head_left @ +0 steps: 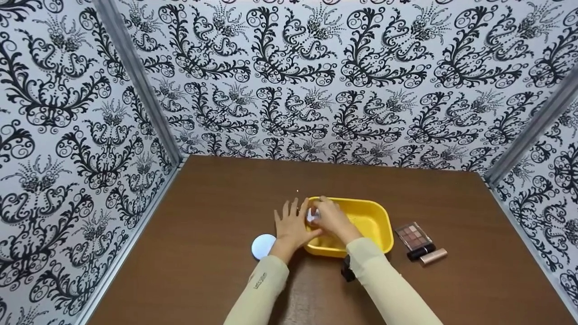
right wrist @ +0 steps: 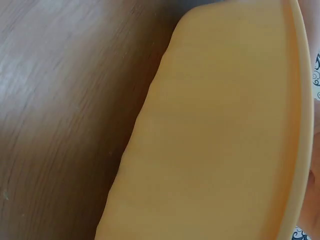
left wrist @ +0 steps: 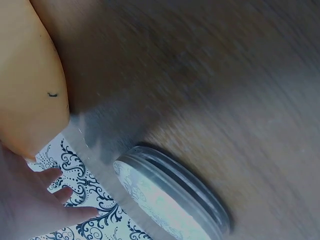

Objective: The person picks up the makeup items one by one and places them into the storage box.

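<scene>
A yellow plastic basin [head_left: 368,225] stands on the table. My left hand [head_left: 291,228] lies at its left side with fingers spread, the thumb reaching over the rim. Over the basin's left end, my right hand [head_left: 332,219] pinches a small whitish object [head_left: 311,215], whose kind is mostly hidden by the fingers. Left of the left wrist lies a round case [head_left: 262,246] with a pale, shiny top; in the left wrist view this case [left wrist: 160,200] reflects the wall pattern. The right wrist view is filled by the basin's outer wall [right wrist: 210,130].
Right of the basin lie an eyeshadow palette [head_left: 413,235], a black tube [head_left: 421,252] and a rose-gold tube [head_left: 433,257], close together. Patterned walls [head_left: 311,90] enclose the brown table [head_left: 226,194] at the back and sides.
</scene>
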A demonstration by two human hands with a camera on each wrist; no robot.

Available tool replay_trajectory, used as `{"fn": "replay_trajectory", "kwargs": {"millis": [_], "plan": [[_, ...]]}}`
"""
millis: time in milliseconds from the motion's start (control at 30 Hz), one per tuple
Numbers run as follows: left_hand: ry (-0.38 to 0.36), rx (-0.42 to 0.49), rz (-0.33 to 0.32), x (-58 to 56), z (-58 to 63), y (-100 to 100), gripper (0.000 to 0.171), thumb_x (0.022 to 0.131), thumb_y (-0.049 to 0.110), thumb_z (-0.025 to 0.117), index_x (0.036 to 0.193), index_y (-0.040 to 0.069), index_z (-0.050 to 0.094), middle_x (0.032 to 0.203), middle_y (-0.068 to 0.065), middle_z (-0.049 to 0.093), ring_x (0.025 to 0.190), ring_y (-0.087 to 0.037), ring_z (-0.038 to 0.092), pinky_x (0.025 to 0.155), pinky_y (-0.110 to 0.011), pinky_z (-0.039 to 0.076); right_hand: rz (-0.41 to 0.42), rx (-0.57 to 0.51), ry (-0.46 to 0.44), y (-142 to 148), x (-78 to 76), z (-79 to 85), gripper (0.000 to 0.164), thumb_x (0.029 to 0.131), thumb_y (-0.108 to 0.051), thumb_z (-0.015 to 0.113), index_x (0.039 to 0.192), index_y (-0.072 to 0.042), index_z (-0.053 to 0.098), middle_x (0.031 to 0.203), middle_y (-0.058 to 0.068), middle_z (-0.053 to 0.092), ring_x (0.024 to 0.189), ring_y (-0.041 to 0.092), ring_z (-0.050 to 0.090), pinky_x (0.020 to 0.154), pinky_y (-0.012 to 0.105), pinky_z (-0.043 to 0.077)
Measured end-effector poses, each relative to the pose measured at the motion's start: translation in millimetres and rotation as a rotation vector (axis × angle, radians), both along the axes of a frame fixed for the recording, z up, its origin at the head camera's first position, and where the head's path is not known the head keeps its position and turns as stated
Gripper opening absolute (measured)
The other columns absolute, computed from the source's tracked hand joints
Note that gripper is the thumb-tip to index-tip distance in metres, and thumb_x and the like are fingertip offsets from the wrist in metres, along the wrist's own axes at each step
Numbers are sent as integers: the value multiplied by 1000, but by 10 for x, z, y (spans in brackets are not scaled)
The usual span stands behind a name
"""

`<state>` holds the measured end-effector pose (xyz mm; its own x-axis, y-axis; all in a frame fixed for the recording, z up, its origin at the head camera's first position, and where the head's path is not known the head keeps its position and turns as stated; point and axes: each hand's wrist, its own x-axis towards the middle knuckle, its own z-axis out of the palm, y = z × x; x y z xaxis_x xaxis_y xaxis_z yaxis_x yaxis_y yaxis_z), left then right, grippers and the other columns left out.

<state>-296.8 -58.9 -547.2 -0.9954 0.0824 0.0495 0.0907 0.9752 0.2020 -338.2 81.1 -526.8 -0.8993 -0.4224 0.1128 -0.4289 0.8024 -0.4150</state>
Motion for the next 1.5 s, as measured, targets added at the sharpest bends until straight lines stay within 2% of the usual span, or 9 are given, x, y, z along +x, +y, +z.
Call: {"fn": "replay_trajectory", "kwargs": {"millis": [167,333,533,700,867,1067,1200,1367,1500], "plan": [[16,17,2,30,47,22,102,78,82,54,159,27,25,163,-10,32,150,-36,29,118,-66,25,0,-1,37,13,7,11,18,80,-7,78,95,-5,71,111,17,63,89,38,65,83,52,56],[-1,24,-1,32,45,48,101,79,81,53,160,28,23,164,-9,30,151,-35,27,119,-66,23,3,0,55,44,36,17,15,81,-8,78,94,-4,71,117,20,65,93,38,65,86,52,56],[-7,22,6,48,59,86,101,78,81,56,159,29,24,162,-9,33,151,-35,28,118,-66,25,15,1,96,92,70,-17,12,82,-7,76,93,-3,71,107,15,65,87,33,66,81,48,57],[-3,22,5,63,69,103,102,78,82,55,159,29,25,162,-10,34,150,-36,29,118,-66,25,-10,3,55,119,96,-5,14,85,-10,75,97,-4,71,107,13,65,90,32,66,84,48,57],[0,35,2,87,68,111,103,76,83,55,158,27,27,161,-12,35,150,-37,30,117,-67,25,2,11,4,196,144,62,18,88,-18,74,101,-5,71,112,14,66,98,35,66,90,50,55],[19,76,-2,61,67,100,105,75,80,60,159,26,26,162,-13,33,150,-38,28,118,-68,21,3,-62,43,452,147,241,24,88,-20,76,105,-3,72,111,14,66,104,35,64,98,49,52],[20,83,1,49,49,77,107,75,81,61,159,26,25,162,-15,32,150,-40,28,118,-69,21,-33,-87,62,700,154,350,25,88,-20,76,107,-5,72,111,12,67,107,33,64,101,47,52],[3,93,2,72,42,54,107,75,80,61,159,26,24,162,-15,32,150,-40,28,118,-69,20,-102,-79,82,1048,187,392,26,88,-22,76,109,-7,71,115,12,67,105,32,66,97,49,53],[14,100,14,71,33,17,107,75,78,63,159,27,24,162,-15,33,149,-40,29,117,-69,21,-131,-61,97,1332,204,373,27,89,-20,74,111,-4,71,114,16,67,103,34,66,93,52,54]]}}
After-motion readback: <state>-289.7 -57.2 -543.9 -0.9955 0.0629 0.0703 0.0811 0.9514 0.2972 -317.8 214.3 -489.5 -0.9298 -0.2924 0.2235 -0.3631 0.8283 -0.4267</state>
